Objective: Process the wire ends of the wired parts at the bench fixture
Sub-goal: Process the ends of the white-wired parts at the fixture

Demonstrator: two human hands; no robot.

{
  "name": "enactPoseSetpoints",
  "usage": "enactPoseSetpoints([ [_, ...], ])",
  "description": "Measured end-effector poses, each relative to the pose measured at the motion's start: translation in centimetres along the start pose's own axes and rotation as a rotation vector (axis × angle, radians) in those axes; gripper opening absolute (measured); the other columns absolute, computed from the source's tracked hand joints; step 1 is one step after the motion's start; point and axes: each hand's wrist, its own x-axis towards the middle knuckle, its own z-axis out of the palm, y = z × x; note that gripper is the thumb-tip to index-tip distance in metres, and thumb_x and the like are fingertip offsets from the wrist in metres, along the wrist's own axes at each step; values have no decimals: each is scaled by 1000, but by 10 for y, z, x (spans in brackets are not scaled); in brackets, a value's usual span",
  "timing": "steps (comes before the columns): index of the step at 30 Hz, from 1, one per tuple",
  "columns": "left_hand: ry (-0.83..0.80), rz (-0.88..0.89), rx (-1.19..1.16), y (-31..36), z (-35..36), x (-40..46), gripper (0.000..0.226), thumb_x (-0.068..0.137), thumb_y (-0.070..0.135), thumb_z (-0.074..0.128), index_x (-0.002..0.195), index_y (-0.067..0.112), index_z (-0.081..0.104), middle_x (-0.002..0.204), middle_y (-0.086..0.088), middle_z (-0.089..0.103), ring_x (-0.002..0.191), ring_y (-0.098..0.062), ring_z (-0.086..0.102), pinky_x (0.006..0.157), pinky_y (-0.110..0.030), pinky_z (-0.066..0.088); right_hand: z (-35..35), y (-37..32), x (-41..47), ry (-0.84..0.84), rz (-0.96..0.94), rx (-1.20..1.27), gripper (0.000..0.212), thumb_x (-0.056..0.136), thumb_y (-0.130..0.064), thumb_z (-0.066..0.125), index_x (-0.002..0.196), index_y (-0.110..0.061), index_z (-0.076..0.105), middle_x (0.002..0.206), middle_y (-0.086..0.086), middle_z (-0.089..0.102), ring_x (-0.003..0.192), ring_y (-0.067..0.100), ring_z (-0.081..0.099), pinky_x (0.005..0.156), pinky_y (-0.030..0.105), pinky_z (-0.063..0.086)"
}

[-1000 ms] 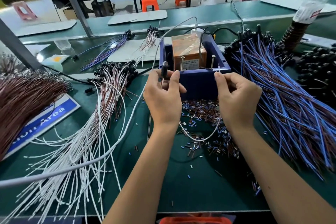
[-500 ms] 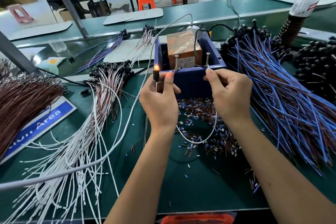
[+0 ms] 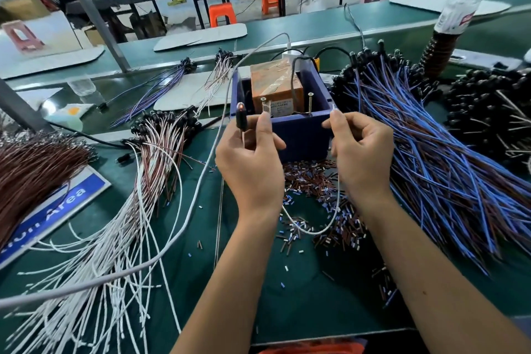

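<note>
At the front rim of the blue fixture box (image 3: 301, 135), the left hand (image 3: 253, 161) is pinching the lit black part (image 3: 240, 118) while the right hand (image 3: 362, 149) is pinching its thin white wire (image 3: 330, 221), which is sagging between them, evidently light and limp, best gripped near each end.

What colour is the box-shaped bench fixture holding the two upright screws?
Dark blue fixture box, seen in the head view, the only one.
</note>
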Motion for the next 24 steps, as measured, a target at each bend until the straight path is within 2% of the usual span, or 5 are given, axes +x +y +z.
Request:
enactPoseSetpoints([
  [8, -338, 27, -70, 58, 103, -21, 19, 100, 20, 66, 82, 15, 67, 57, 7, 69, 51, 1, 60, 56, -10, 43, -104, -18, 34, 145, 0, -3, 34, 98, -43, 64, 77, -19, 75, 47, -2, 54, 40, 13, 45, 45, 25, 36],
  [12, -523, -56, -13, 75, 188, -53, 19, 101, 23, 64, 85, 15, 72, 70, 3, 73, 65, -8, 68, 64, -28, 56, -207, -16, 64, 437, 65, -202, 32, 87, -51, 65, 73, -26, 77, 49, -3, 60, 39, 12, 48, 45, 26, 38],
  [16, -731, -222, 8, 90, 273, -93, 32, 105, 23, 52, 93, 4, 75, 90, -17, 74, 88, -37, 70, 78, -44, 58, -325, -7, 80, 678, 267, -624, 73, 75, -66, 52, 125, -15, 68, 104, 8, 74, 92, 25, 67, 86, 45, 55],
  [20, -874, -433, -18, 101, 330, -133, 31, 101, 14, 49, 107, -3, 74, 109, -26, 72, 106, -43, 67, 95, -50, 55, -370, -23, 70, 571, 287, -1020, 97, 80, -82, 39, 156, -26, 16, 169, 17, 18, 153, 42, 21, 122, 63, 22],
  [24, -860, -724, -210, 106, 351, -158, 36, 109, 27, 47, 81, 9, 62, 96, -19, 69, 89, -29, 62, 93, -48, 54, -341, -48, 66, 180, 193, -1018, 61, 100, -64, 41, 144, -23, 55, 145, 14, 58, 132, 35, 54, 109, 50, 42],
])
